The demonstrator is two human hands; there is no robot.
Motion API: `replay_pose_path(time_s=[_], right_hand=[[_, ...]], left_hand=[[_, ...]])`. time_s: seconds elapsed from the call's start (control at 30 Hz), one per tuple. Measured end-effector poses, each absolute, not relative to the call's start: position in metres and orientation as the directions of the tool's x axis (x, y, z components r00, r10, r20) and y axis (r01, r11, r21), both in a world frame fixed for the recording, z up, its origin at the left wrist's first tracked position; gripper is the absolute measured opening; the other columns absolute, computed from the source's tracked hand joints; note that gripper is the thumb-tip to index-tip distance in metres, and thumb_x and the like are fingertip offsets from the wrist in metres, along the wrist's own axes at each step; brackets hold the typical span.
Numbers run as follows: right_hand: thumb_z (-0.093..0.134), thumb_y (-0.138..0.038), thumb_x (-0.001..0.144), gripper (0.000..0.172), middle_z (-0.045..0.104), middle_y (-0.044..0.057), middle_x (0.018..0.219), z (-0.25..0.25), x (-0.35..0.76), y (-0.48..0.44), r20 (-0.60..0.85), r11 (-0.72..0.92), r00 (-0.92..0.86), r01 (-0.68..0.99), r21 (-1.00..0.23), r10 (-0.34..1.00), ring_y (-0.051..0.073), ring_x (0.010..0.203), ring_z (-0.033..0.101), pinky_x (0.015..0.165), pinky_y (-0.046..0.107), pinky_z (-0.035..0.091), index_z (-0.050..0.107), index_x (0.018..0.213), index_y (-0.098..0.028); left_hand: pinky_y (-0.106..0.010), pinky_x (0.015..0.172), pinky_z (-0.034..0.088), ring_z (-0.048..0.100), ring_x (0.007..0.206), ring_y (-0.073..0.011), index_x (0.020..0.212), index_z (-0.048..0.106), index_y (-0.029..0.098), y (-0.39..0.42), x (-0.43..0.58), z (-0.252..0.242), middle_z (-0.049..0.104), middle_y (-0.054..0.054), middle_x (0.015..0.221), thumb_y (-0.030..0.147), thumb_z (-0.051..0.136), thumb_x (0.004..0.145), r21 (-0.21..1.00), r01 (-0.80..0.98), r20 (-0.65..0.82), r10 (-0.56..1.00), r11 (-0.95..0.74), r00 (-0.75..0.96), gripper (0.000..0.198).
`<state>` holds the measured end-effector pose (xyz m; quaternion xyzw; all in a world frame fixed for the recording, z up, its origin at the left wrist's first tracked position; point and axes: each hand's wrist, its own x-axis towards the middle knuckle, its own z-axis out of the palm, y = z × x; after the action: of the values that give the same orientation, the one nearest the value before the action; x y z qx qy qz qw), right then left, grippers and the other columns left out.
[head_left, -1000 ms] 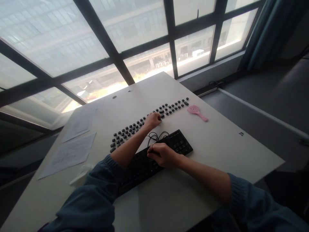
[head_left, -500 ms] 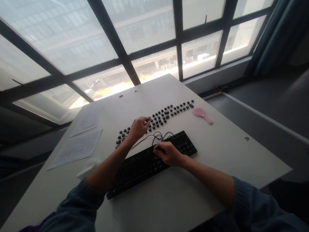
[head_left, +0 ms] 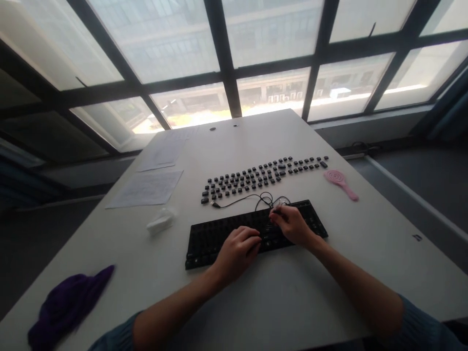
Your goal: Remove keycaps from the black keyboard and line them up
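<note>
A black keyboard [head_left: 214,236] lies on the white table, with keycaps gone from part of it. My left hand [head_left: 237,248] rests over its front edge, fingers loosely bent and slightly apart, with nothing visible in them. Over the right part of the keyboard, my right hand [head_left: 290,224] pinches a small tool with thin shiny wire, apparently a keycap puller [head_left: 281,201]; my fingers cover most of it. Loose black keycaps [head_left: 242,184] stand in several slanting rows behind the keyboard. Its cable [head_left: 241,199] lies coiled between the two, the plug at the left end.
A pink hairbrush [head_left: 340,183] is right of the keycaps. To the left are paper sheets [head_left: 146,189], a crumpled white tissue or packet [head_left: 161,222] and a purple cloth [head_left: 69,304]. Large windows [head_left: 270,34] rise beyond the table [head_left: 365,253].
My left hand has come back from the keycap rows to the keyboard's front edge. My right hand keeps its pinch over the keyboard. The view has turned left, bringing the purple cloth into sight.
</note>
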<state>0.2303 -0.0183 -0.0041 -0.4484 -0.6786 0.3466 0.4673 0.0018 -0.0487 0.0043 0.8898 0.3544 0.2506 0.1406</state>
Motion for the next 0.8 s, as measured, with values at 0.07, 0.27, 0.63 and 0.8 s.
replay_pose_path(time_s=[0.07, 0.27, 0.63, 0.8], right_hand=[[0.058, -0.027, 0.094, 0.018, 0.065, 0.002, 0.071, -0.004, 0.232, -0.019, 0.324, 0.373, -0.197, 0.327, -0.868, 0.925, 0.016, 0.064, 0.059, 0.061, 0.026, 0.045, 0.065, 0.081, -0.017], [0.057, -0.037, 0.095, 0.027, 0.064, 0.003, 0.068, -0.005, 0.235, -0.016, 0.217, 0.241, -0.106, 0.370, -0.897, 0.971, 0.016, 0.060, 0.057, 0.057, 0.026, 0.045, 0.061, 0.078, -0.018], [0.051, -0.038, 0.095, 0.033, 0.070, 0.004, 0.062, 0.020, 0.244, -0.020, -0.132, -0.085, -0.074, 0.449, -0.890, 0.988, 0.012, 0.041, 0.058, 0.047, 0.024, 0.047, 0.061, 0.072, -0.017], [0.049, -0.031, 0.095, 0.025, 0.076, 0.006, 0.079, 0.021, 0.240, -0.027, -0.194, -0.133, -0.087, 0.459, -0.878, 0.977, 0.012, 0.041, 0.064, 0.041, 0.021, 0.047, 0.059, 0.076, -0.017]], left_hand=[[-0.040, 0.090, 0.053, 0.061, 0.103, -0.0233, 0.104, 0.071, 0.021, -0.052, 0.005, -0.003, 0.070, -0.009, 0.110, 0.021, 0.058, 0.095, 0.429, 0.543, 0.356, 0.688, -0.721, 0.632, 0.016], [-0.039, 0.094, 0.052, 0.060, 0.106, -0.0228, 0.107, 0.069, 0.019, -0.049, 0.003, 0.000, 0.069, -0.009, 0.112, 0.023, 0.058, 0.096, 0.497, 0.526, 0.330, 0.711, -0.690, 0.621, 0.017], [-0.034, 0.084, 0.053, 0.063, 0.091, -0.0219, 0.101, 0.073, 0.018, -0.014, 0.036, 0.017, 0.066, -0.008, 0.097, 0.024, 0.070, 0.087, 0.491, 0.641, 0.104, 0.771, -0.589, 0.628, 0.015], [-0.031, 0.083, 0.052, 0.063, 0.090, -0.0200, 0.098, 0.075, 0.019, -0.012, 0.042, 0.011, 0.065, -0.006, 0.098, 0.021, 0.072, 0.085, 0.533, 0.645, 0.074, 0.790, -0.547, 0.609, 0.013]])
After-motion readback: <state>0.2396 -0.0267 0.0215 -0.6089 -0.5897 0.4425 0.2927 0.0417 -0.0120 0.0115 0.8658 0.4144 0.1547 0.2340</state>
